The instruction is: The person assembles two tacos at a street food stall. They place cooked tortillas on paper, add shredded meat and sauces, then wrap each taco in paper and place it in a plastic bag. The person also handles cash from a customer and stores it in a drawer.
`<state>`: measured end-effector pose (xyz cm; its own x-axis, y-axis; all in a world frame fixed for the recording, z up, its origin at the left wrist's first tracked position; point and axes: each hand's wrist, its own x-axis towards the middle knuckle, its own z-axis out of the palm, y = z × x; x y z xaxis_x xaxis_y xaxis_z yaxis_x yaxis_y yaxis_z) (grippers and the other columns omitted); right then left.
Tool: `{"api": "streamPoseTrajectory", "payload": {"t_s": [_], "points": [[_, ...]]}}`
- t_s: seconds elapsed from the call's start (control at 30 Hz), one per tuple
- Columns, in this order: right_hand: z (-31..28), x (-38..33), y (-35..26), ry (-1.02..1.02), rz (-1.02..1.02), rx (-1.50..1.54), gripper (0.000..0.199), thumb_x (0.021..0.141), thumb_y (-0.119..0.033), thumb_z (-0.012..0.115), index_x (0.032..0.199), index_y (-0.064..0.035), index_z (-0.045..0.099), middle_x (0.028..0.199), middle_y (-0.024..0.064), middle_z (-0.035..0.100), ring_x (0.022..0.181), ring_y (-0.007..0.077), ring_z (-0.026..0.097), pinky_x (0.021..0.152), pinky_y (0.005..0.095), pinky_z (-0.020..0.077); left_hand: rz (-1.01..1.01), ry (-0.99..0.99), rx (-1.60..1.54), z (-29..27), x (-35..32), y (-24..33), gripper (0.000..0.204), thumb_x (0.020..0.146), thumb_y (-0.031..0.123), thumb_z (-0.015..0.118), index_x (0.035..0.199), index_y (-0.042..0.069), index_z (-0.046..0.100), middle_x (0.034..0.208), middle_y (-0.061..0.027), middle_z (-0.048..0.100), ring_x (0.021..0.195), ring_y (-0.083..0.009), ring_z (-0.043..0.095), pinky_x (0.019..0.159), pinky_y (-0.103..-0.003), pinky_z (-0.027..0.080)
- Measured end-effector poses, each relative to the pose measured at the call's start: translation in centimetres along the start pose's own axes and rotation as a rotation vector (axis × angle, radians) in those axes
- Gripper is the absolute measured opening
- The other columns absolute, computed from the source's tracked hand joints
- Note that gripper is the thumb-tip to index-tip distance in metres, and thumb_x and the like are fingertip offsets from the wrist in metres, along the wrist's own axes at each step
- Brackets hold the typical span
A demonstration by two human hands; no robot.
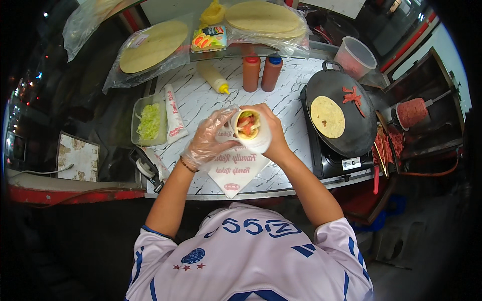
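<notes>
My right hand (268, 131) grips a rolled flatbread wrap (249, 129) upright over the marbled counter (211, 98); its open top shows tomato and green filling. My left hand (208, 139), in a clear plastic glove, touches the wrap's left side. Under both hands lies a stack of white paper sleeves (236, 170) with red print.
A round black griddle (351, 135) on a burner at the right carries a flatbread (327, 116) and red meat strips (353, 96). Squeeze bottles, yellow (213, 78) and two orange-brown (261, 72), stand behind. A tub of shredded lettuce (149, 120) is left. Bagged flatbreads (153, 46) lie at the back.
</notes>
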<state>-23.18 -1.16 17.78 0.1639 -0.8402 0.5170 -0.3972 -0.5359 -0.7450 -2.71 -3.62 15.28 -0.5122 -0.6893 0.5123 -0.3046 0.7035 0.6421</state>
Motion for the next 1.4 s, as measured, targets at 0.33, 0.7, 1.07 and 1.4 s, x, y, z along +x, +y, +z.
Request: {"api": "streamPoseTrajectory", "payload": {"t_s": [0.33,0.7,1.07,1.4], "points": [[1.5,-5.7,1.9,-0.05,0.035,0.007,0.036,0.072,-0.008,0.084,0.106,-0.0053,0.073,0.111,0.0087,0.065,0.075,0.0175,0.065,0.07,0.0284,0.0541,0.126,0.064,0.0,-0.4,-2.8,2.5,0.04,0.072,-0.007,0.073,0.109,0.01,0.075,0.105,-0.0116,0.069,0.084,-0.0248,0.07,0.071,-0.032,0.056],[2.7,-16.5,0.7,-0.035,0.824,0.654,0.016,0.09,-0.008,0.072,0.078,0.0001,0.064,0.08,0.0045,0.059,0.065,0.0113,0.057,0.057,0.0261,0.0452,-0.717,0.026,-0.797,3.3,-11.7,4.2,0.022,0.09,0.002,0.072,0.072,-0.004,0.06,0.086,-0.0059,0.054,0.074,-0.0127,0.06,0.067,-0.028,0.053],[6.0,-14.2,2.7,0.004,0.719,0.116,0.031,0.085,-0.016,0.078,0.11,-0.0015,0.066,0.077,0.0065,0.059,0.063,0.0159,0.057,0.061,0.0305,0.0474,-1.137,0.147,-0.695,6.7,-14.3,-1.8,0.022,0.086,0.009,0.078,0.072,0.001,0.063,0.075,-0.0042,0.064,0.066,-0.0099,0.061,0.064,-0.023,0.052],[7.4,-9.8,5.5,-0.249,0.578,-0.002,0.051,0.074,-0.013,0.086,0.12,-0.0073,0.066,0.075,0.0057,0.051,0.068,0.0167,0.05,0.064,0.0309,0.0446,-0.469,0.021,0.327,5.4,-15.2,2.4,0.041,0.085,0.033,0.078,0.109,0.002,0.066,0.125,-0.0216,0.059,0.112,-0.0322,0.06,0.091,-0.046,0.05]]}}
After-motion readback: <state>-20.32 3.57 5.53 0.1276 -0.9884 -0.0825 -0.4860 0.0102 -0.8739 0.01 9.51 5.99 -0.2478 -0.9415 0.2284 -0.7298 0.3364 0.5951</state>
